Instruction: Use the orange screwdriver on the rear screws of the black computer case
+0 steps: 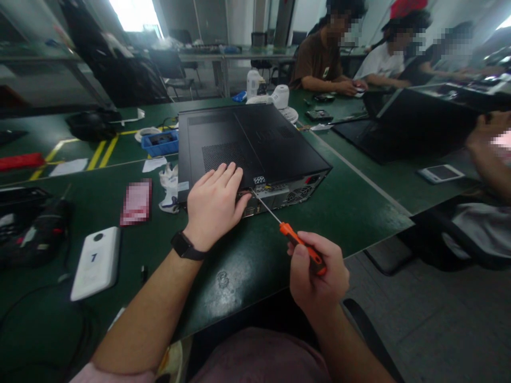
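Fingers of the left hand lie flat and open on the near edge of the black computer case, which rests on the green table. It looks a heavy, stiff metal box with a slick lid, best pressed down or gripped by its edges. To the right, the slim screwdriver meets the back panel, the right hand closed round its orange handle; where the tip sits is too small to make out.
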Available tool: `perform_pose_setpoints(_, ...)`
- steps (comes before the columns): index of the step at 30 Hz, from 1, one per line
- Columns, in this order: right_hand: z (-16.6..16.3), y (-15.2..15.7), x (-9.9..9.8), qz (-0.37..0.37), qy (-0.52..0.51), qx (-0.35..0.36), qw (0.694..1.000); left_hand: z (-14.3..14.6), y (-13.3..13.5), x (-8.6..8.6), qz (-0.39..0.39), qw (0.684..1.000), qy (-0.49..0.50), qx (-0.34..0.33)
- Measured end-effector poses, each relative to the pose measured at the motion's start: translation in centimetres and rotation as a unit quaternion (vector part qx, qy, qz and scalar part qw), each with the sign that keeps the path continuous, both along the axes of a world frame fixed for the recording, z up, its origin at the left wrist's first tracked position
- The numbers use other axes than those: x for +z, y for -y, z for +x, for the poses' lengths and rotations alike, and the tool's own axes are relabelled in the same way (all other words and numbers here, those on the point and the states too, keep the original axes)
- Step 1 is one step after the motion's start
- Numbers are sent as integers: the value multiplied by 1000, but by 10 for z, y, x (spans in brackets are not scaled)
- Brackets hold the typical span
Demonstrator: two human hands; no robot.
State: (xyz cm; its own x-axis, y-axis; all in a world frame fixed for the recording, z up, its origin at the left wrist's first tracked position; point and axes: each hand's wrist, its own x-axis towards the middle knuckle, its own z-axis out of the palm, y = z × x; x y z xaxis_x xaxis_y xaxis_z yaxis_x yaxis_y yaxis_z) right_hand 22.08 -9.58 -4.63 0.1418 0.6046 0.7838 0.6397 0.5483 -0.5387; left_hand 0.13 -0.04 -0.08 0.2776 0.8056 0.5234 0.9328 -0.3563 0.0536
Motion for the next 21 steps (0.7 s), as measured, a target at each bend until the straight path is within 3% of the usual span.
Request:
perform_pose_setpoints(10,2,-2,9,18,15,56,998,0,1,1,-1,1000,-1,-2)
perform_pose_setpoints(17,2,0,-1,-10,3,-15,1000,0,0,1,3,1000,-9,2)
perform_pose_setpoints(21,3,0,5,-5,10,17,1000,0,0,0,2,1000,-4,2)
